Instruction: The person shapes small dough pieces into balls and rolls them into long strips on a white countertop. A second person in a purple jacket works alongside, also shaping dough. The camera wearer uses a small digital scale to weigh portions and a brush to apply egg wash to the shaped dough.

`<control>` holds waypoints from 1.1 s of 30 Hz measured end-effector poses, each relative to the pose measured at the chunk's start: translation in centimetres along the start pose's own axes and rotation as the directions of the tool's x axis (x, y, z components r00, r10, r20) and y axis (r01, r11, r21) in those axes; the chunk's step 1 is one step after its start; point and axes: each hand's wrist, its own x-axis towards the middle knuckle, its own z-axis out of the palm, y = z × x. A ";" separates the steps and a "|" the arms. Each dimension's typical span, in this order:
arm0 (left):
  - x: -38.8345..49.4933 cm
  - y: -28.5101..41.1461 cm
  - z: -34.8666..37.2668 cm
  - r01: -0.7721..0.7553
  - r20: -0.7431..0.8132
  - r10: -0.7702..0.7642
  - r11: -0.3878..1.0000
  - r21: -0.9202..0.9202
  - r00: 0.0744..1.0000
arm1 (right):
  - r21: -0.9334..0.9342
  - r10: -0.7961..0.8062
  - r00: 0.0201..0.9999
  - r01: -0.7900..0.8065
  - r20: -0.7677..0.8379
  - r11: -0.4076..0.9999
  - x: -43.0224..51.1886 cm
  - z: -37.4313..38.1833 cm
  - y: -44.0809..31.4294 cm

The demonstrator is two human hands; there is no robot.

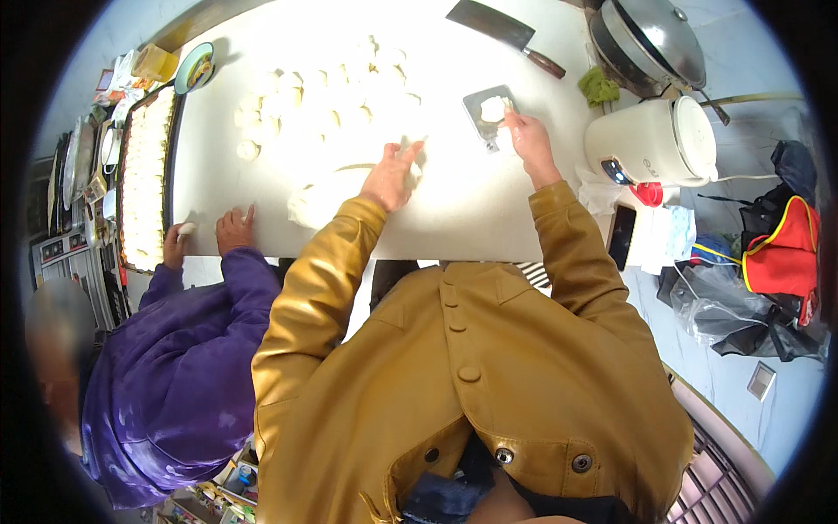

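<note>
My right hand [529, 144] has its fingertips on a piece of white dough [493, 109] lying on a small flat kitchen scale [487, 137]. Nearer the middle of the white worktop [471, 223], my left hand [393, 177] is bent over the surface; a pale bit of dough seems to show beside its fingers, but glare hides whether it is held. A large lump of dough [311, 204] lies left of my left wrist. Several round dough pieces [249, 150] are spread over the back left of the worktop, many washed out by bright light.
A co-worker in purple stands at the left, one hand [175, 243] at a small dough piece. Beyond are a filled tray [145, 183] and a bowl [194, 68]. A cleaver [494, 25], green cloth [597, 88], lidded wok [648, 46], white cooker [645, 141] and phone [621, 237] lie right.
</note>
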 end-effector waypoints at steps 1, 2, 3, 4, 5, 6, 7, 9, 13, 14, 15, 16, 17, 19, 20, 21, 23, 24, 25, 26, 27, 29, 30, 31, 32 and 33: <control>0.1 -0.3 -0.1 -0.037 -0.027 0.038 0.999 0.038 0.999 | -0.068 0.000 1.000 -0.001 -0.027 0.998 2.0 0.0 0.9; -0.2 -0.5 -0.1 -0.056 -0.030 0.059 0.994 0.093 0.998 | -0.155 0.041 0.997 -0.051 -0.066 0.987 3.4 0.2 1.7; -0.3 -0.8 -0.1 -0.057 0.016 0.055 0.986 0.154 0.998 | -0.212 0.110 0.989 -0.129 -0.102 0.969 4.2 0.6 2.2; -0.3 -0.9 0.0 -0.067 0.042 0.059 0.973 0.223 0.997 | -0.145 0.144 0.988 -0.152 -0.062 0.978 5.0 1.0 2.2; -0.5 -1.1 0.0 -0.061 0.070 0.046 0.972 0.226 0.996 | -0.176 0.076 0.996 -0.084 -0.050 0.981 5.5 1.3 1.8; -0.5 -1.1 0.0 -0.051 0.092 0.031 0.971 0.234 0.995 | -0.228 0.039 0.998 -0.047 -0.041 0.973 5.6 1.7 1.1; -0.7 -1.1 0.1 -0.050 0.093 0.028 0.969 0.241 0.995 | -0.285 0.001 0.999 -0.013 -0.044 0.958 5.6 2.2 0.1; -0.8 -1.0 0.2 -0.044 -0.011 0.047 0.979 0.197 0.999 | -0.437 -0.275 0.960 0.221 -0.062 0.872 4.7 3.1 -2.3; -0.8 -0.7 0.8 0.111 -0.152 -0.111 0.994 -0.006 0.982 | -0.255 -0.474 0.878 0.475 0.066 0.843 0.9 6.6 -5.3; -0.8 -0.6 1.0 0.163 -0.170 -0.173 0.984 -0.073 0.970 | -0.038 -0.423 0.892 0.434 0.160 0.900 -0.2 7.8 -5.4; -0.8 -0.5 1.1 0.191 -0.212 -0.218 0.971 -0.142 0.953 | 0.207 -0.437 0.866 0.393 0.245 0.896 -1.2 8.8 -5.3; -1.0 -0.5 1.3 0.188 -0.221 -0.214 0.973 -0.133 0.952 | 0.100 -0.333 0.887 0.318 0.319 0.943 -2.7 10.2 -4.8; -1.1 -0.6 1.4 0.165 -0.261 -0.193 0.978 -0.128 0.946 | -0.019 -0.211 0.901 0.235 0.378 0.972 -3.7 11.4 -4.3; -1.6 -0.8 1.7 0.074 -0.391 -0.110 0.992 -0.107 0.914 | 0.193 0.021 0.832 -0.153 0.555 0.969 -5.6 12.6 -2.7; -1.6 -1.0 1.7 0.003 -0.483 -0.042 0.997 -0.081 0.875 | 0.213 0.161 0.734 -0.389 0.660 0.896 -6.1 13.0 -2.1; -1.7 -1.2 1.8 -0.029 -0.502 -0.002 0.998 -0.054 0.865 | 0.250 0.069 0.766 -0.291 0.639 0.923 -6.3 13.2 -1.5; -1.5 -1.4 1.9 0.035 -0.293 -0.056 0.996 -0.078 0.955 | 0.292 -0.090 0.798 -0.111 0.596 0.950 -6.8 13.1 -0.6; -1.3 -1.4 2.1 0.089 -0.169 -0.101 0.993 -0.073 0.980 | 0.263 -0.109 0.805 -0.059 0.582 0.963 -6.9 13.0 -0.4; -1.0 -1.3 2.2 0.105 -0.149 -0.113 0.993 -0.062 0.982 | 0.249 -0.142 0.822 0.001 0.551 0.969 -6.9 12.9 -0.4; -0.7 -0.9 2.5 0.128 -0.160 -0.133 0.991 -0.044 0.978 | 0.228 -0.168 0.833 0.052 0.527 0.972 -6.9 12.9 -0.6; -0.3 -0.5 2.7 0.144 -0.181 -0.146 0.989 -0.022 0.973 | 0.260 -0.166 0.875 0.048 0.454 0.964 -7.0 12.9 -0.9; 0.0 0.6 3.4 0.233 -0.236 -0.234 0.972 -0.033 0.943 | 0.291 -0.067 0.943 -0.033 0.326 0.956 -7.4 13.3 -1.9; 0.1 1.1 3.5 0.278 -0.235 -0.276 0.960 -0.029 0.932 | 0.221 -0.085 0.951 0.018 0.299 0.975 -7.5 13.6 -2.5; 0.0 1.5 3.6 0.289 -0.285 -0.300 0.954 -0.081 0.911 | 0.122 -0.042 0.961 0.009 0.275 0.993 -7.6 13.9 -3.1; 0.2 1.9 3.5 0.301 -0.302 -0.324 0.946 -0.123 0.897 | 0.052 -0.041 0.971 0.030 0.236 0.998 -7.8 14.1 -3.6; 0.2 2.2 3.4 0.326 -0.286 -0.363 0.930 -0.168 0.887 | 0.002 -0.011 0.972 0.011 0.234 1.000 -7.9 14.3 -4.1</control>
